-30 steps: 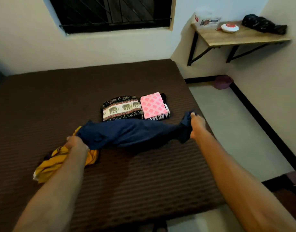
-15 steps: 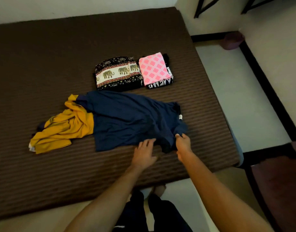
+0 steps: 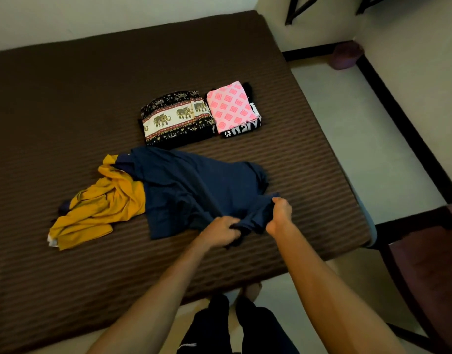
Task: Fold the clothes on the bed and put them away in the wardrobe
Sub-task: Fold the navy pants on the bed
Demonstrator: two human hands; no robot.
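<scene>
Both hands are gripping the near right corner of the navy garment (image 3: 194, 190) lying mid-bed (image 3: 66, 98): left hand (image 3: 221, 231) bunching fabric, right hand (image 3: 279, 213) pinching it, yellow garment (image 3: 99, 208) touching its left edge.

From my remote seat: bare brown bed (image 3: 53, 118) stretches wide to the left and far side, open for passage. The navy garment (image 3: 194, 190) and yellow garment (image 3: 104, 203) just beside it crowd the near middle; behind them the folded elephant-print piece (image 3: 176, 118) and pink folded piece (image 3: 230, 106) sit side by side.
</scene>
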